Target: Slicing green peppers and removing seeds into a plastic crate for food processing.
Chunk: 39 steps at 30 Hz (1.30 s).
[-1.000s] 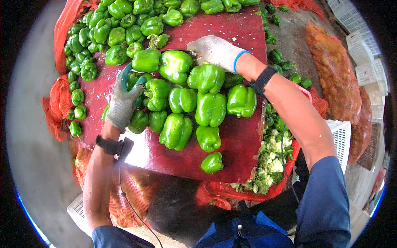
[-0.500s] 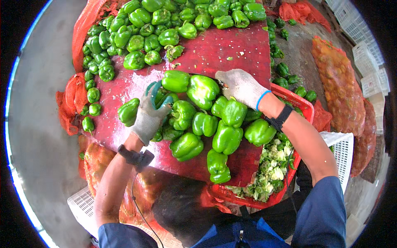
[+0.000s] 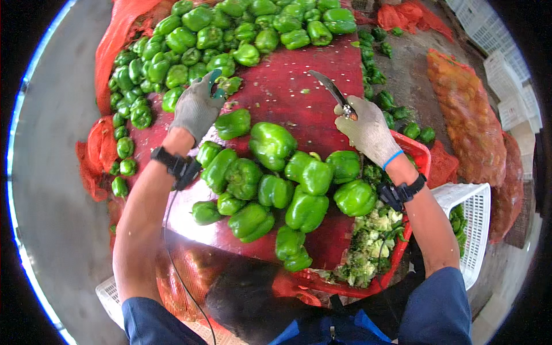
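Note:
My left hand (image 3: 198, 106), in a grey glove with green fingertips, reaches across the red board (image 3: 276, 80). Its thumb and fingers are apart beside a ragged, broken green pepper piece (image 3: 231, 85). My right hand (image 3: 365, 126), gloved in off-white, is closed round the handle of a curved knife (image 3: 328, 87). The dark blade points up and to the left, clear of the peppers. Between my arms lies a loose group of large green bell peppers (image 3: 273, 145), several of them touching. One bell pepper (image 3: 233, 124) sits just below my left hand.
A heap of bell peppers (image 3: 210, 37) covers the board's far side. At its right edge, a red crate (image 3: 422, 158) holds pale green trimmings (image 3: 368, 253). A white crate (image 3: 474, 230) stands farther right, near filled orange mesh sacks (image 3: 466, 126). Red netting (image 3: 100, 146) hangs at the left.
My left hand has left the near peppers and moved away from me to the broken piece. My right hand has drawn right, bringing the knife blade into sight. The view has shifted slightly.

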Each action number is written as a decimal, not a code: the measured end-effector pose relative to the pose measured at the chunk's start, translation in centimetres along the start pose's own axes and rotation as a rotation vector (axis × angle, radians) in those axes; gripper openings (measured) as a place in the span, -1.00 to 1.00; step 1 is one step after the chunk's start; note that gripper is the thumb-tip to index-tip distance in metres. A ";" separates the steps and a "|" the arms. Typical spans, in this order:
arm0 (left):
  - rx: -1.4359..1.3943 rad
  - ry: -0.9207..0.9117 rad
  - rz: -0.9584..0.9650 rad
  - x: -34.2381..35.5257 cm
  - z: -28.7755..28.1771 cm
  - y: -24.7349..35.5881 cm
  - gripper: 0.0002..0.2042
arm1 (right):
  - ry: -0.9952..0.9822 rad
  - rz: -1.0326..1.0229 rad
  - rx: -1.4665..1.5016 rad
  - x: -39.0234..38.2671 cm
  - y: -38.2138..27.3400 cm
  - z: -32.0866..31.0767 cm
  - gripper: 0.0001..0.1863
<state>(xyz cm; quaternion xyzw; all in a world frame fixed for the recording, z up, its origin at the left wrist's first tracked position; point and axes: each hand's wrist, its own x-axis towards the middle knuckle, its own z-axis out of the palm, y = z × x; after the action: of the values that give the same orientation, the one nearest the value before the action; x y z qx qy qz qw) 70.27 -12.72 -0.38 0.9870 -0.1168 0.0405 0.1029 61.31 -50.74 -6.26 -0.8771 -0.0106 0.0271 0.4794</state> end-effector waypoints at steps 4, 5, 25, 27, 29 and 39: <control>0.145 -0.237 -0.053 4.4 4.2 -1.9 -0.15 | 0.043 0.211 0.121 -2.9 1.1 -3.3 -0.78; 0.197 -0.169 -0.034 4.4 5.0 -1.6 -0.20 | 0.059 0.247 0.192 -3.7 2.2 -3.6 -0.78; -0.655 -0.237 0.144 -1.7 -3.0 22.7 -0.73 | 0.528 0.600 0.758 -21.2 4.8 -4.2 -0.83; -0.483 -0.286 0.374 -3.5 -1.0 27.8 -0.67 | 0.555 0.622 0.790 -23.3 6.7 -4.1 -0.86; -0.362 -0.225 0.598 -6.0 -1.5 31.4 -0.52 | 0.573 0.648 0.864 -25.0 4.0 -6.0 -0.89; -0.406 -0.070 0.202 -14.7 -12.9 26.0 -0.50 | 0.512 0.552 0.773 -33.5 2.9 -8.4 -0.83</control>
<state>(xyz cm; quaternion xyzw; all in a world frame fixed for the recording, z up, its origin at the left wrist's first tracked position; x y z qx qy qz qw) 49.08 -31.44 15.73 0.9301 -0.2245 -0.0079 0.2907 28.32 -60.83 -2.92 -0.5857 0.3482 -0.0608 0.7294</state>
